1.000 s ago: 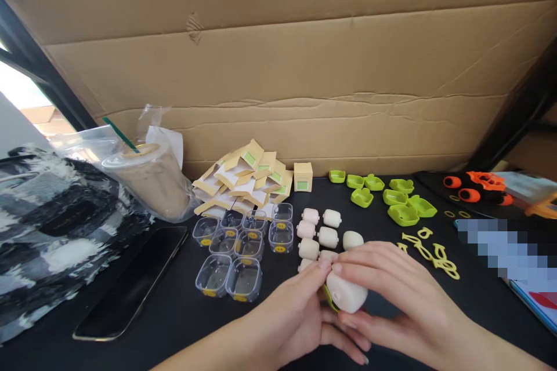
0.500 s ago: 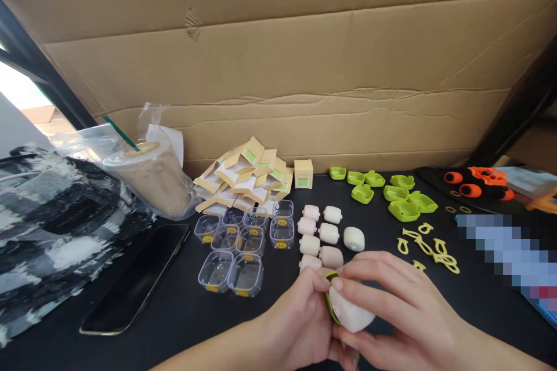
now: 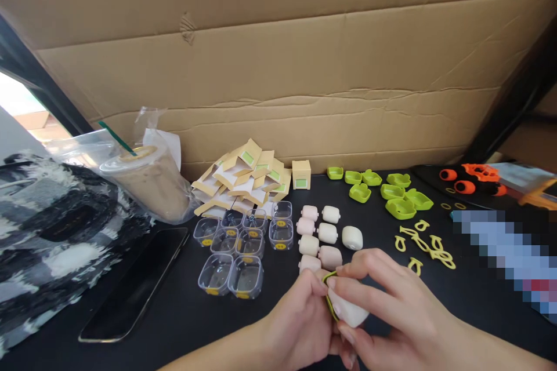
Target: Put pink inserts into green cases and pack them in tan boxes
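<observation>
Both hands meet low in the middle of the black table [image 3: 183,307]. My left hand [image 3: 300,324] and my right hand [image 3: 391,307] are closed together on one cream rounded case [image 3: 350,311] with a green rim [image 3: 329,295] along its left edge. My right thumb and forefinger pinch the rim at the top. Just beyond the hands lie several more cream and pink rounded cases [image 3: 324,233] in rows.
Clear plastic tubs [image 3: 243,243] stand left of the cases, folded card boxes [image 3: 248,177] behind them. Green inserts [image 3: 398,197] and yellow loops [image 3: 424,243] lie right. A phone [image 3: 134,284], a bagged iced drink [image 3: 150,179] and a patterned bag [image 3: 52,232] sit left; cardboard wall [image 3: 304,69] behind.
The hands have drawn the case slightly nearer and lower, and the green rim has come into view at its left edge. The camera shifted a little.
</observation>
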Demonstrator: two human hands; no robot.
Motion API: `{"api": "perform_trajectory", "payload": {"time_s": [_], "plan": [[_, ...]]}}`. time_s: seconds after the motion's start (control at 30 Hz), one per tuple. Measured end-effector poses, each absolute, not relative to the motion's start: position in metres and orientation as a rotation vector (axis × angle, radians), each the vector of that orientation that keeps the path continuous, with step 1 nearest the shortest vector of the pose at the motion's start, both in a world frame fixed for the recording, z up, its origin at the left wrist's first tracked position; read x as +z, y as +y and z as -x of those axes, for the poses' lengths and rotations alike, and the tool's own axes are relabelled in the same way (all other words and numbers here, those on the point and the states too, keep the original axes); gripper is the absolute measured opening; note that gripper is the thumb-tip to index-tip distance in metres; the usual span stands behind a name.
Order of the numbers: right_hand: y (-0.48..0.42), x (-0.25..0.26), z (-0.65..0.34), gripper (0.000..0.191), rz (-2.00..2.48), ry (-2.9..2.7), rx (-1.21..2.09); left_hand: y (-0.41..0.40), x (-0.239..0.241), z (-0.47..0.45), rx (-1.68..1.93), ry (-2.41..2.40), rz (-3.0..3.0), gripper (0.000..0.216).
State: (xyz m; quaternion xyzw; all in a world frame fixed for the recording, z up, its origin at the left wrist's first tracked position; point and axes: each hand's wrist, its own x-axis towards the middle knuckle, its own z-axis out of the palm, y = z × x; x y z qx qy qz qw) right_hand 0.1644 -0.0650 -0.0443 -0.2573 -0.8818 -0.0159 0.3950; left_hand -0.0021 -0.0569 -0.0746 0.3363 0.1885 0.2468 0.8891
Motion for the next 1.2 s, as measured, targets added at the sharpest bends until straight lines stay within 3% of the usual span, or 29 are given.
{"api": "perform_trajectory", "payload": {"time_s": [0.3, 0.63, 0.87, 1.2], "plan": [[-0.063, -0.04, -0.164, 0.029, 0.69, -2.258, -0.094, -0.056, -0.074, 0.0, 0.59, 0.421, -0.701, 0.031], [-0.064, -0.04, -0.17, 0.036, 0.709, -2.374, 0.006, -0.056, -0.063, 0.003, 0.562, 0.392, -0.771, 0.045], [-0.071, -0.044, -0.158, 0.041, 0.768, -2.235, -0.029, -0.061, -0.06, 0.001, 0.546, 0.353, -0.545, 0.025], [-0.073, -0.042, -0.162, 0.039, 0.794, -2.272, 0.234, -0.059, -0.063, 0.002, 0.605, 0.391, -0.701, 0.035]]}}
